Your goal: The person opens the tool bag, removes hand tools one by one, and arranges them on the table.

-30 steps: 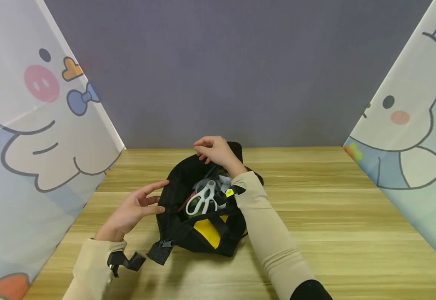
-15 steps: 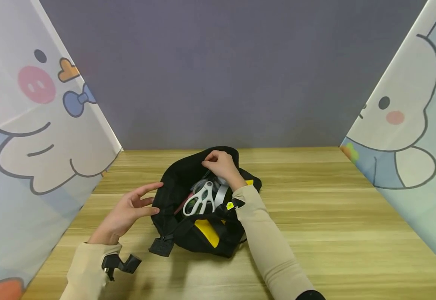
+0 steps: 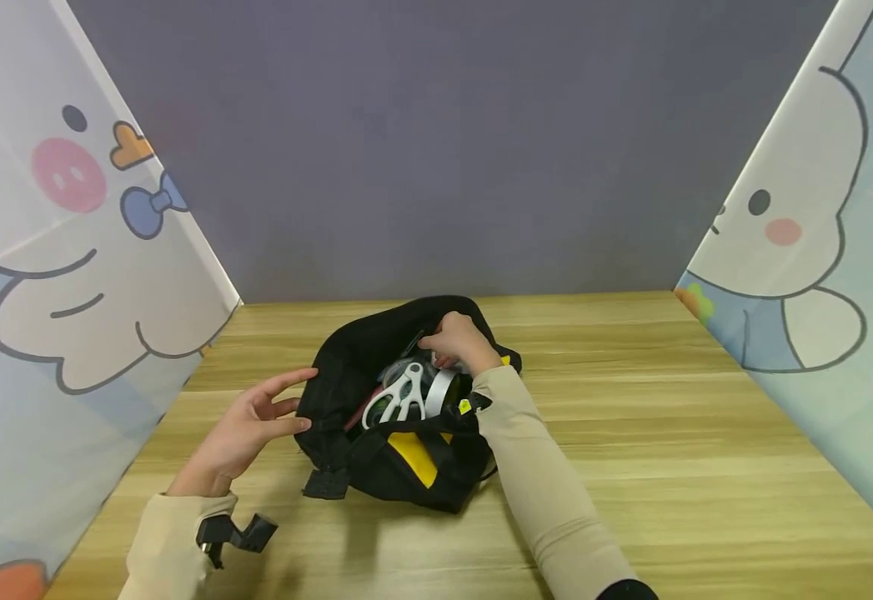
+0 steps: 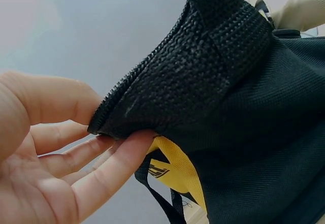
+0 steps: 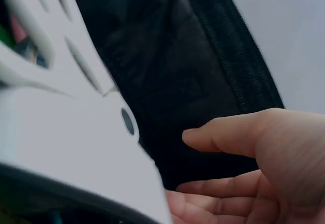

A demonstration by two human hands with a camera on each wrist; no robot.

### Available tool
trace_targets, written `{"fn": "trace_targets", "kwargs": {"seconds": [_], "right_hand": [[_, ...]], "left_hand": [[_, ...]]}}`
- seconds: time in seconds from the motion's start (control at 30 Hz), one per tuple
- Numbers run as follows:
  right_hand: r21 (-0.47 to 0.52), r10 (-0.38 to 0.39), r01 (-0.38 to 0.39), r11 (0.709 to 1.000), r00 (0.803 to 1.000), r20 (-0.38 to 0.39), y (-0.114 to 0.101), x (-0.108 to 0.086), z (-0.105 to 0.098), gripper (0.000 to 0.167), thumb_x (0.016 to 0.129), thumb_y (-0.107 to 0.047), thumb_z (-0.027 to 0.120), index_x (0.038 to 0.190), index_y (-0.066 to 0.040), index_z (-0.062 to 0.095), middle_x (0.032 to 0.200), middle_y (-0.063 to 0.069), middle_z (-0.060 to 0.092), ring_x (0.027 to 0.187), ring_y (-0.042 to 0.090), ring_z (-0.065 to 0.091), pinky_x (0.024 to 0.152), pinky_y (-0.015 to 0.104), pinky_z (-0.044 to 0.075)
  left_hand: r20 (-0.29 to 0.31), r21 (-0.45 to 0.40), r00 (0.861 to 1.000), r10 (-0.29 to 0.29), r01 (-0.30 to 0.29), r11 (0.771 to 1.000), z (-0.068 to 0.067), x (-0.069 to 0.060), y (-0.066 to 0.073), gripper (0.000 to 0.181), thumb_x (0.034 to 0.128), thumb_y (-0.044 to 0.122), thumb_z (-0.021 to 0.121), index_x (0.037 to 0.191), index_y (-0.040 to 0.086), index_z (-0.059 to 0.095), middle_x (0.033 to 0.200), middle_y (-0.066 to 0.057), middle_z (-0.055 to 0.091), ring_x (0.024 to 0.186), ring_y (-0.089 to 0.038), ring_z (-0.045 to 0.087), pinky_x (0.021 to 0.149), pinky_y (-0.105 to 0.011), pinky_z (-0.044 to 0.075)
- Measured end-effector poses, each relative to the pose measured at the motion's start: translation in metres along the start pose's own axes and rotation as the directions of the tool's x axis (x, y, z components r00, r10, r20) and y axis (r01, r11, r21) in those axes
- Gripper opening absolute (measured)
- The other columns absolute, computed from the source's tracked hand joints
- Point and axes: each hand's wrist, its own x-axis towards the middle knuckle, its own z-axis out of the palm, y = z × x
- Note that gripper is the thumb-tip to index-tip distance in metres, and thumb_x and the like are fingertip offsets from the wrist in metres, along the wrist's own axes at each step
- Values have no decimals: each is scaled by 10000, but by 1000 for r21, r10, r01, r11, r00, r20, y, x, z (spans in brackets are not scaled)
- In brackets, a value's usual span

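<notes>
A black tool bag (image 3: pixel 334 387) with yellow panels stands on the table, its zippered mouth gaping upward. My left hand (image 3: pixel 248 425) holds the bag's left end, thumb and fingers on either side of the zippered edge (image 4: pixel 152 76). Inside the bag, white-handled scissors (image 3: pixel 398 398) lie on top of other things, beside a white roll (image 3: pixel 440 392) that looks like tape. My right hand (image 3: pixel 462 342) reaches into the bag's far right part. In the right wrist view, its thumb (image 5: pixel 223 132) stands apart from the fingers, with nothing seen between them. The fingertips are partly hidden behind the white roll.
The wooden table (image 3: pixel 669 433) stretches out on both sides of the bag. A grey panel (image 3: pixel 436 150) rises behind it, and cartoon-printed panels (image 3: pixel 789 275) stand left and right. A black strap end (image 3: pixel 326 483) sticks out at the bag's front left corner.
My right hand has come down from above the far rim into the bag. The white roll shows more clearly now. My left hand stays at the bag's left end.
</notes>
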Motion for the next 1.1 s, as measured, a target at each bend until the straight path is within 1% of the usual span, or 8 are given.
{"fn": "trace_targets", "kwargs": {"seconds": [0.07,0.3,0.4,0.47,0.67,0.83,0.93,1.1], "right_hand": [[-8,6,-6,1000,1000,10,-1,2,1,312,935,-240,696,854,58,743,706,124,710,608,206,690,641,313,574],[-24,81,-81,996,996,39,2,11,7,368,872,-317,785,867,43,705,706,149,698,562,201,664,571,283,554],[-61,96,-92,994,993,65,7,14,12,399,864,-381,784,806,-3,668,697,132,672,543,178,611,543,261,514],[-45,97,-94,995,993,74,9,15,14,397,859,-385,788,742,-39,634,677,108,634,547,169,570,530,254,483],[119,78,-88,989,993,91,14,17,19,382,850,-252,815,600,-78,585,596,38,585,532,132,565,502,229,459],[239,44,-73,968,991,125,17,13,20,334,855,-171,807,606,-83,602,616,23,604,539,110,597,533,221,510],[315,15,-59,947,990,139,16,11,18,287,861,-108,789,649,-60,601,652,59,646,562,131,630,576,262,557],[443,-42,-42,896,983,180,9,10,12,229,892,-6,723,734,-21,557,712,129,670,603,194,673,615,333,590]], "left_hand": [[1,-2,1000,1,-1,1000,-1,0,0,598,895,-94,653,1456,45,500,1431,124,416,1097,-91,584,811,-255,538],[18,4,1000,7,-7,1000,-3,4,0,595,905,-90,643,1464,45,490,1437,119,411,1103,-86,569,816,-256,544],[21,2,1000,-1,1,1000,-2,5,1,599,904,-85,648,1466,43,486,1439,108,410,1071,-93,576,805,-258,545],[22,0,1000,-4,4,1000,-2,5,1,601,904,-83,650,1468,40,482,1441,104,408,1051,-103,584,798,-259,545],[5,25,1000,-17,17,1000,-2,3,-1,605,900,-77,656,1467,43,482,1443,110,392,1094,-94,564,804,-251,530],[16,3,1000,7,-7,1000,-3,1,-3,605,903,-98,638,1468,49,481,1436,124,417,1018,-102,590,775,-250,526],[24,-5,1000,13,-13,1000,-4,0,-3,606,906,-100,634,1470,61,483,1438,128,416,1001,-111,590,769,-250,525],[10,18,1000,2,-2,1000,-5,0,-2,613,905,-93,640,1475,60,476,1446,129,393,1085,-100,563,794,-245,521]]}}
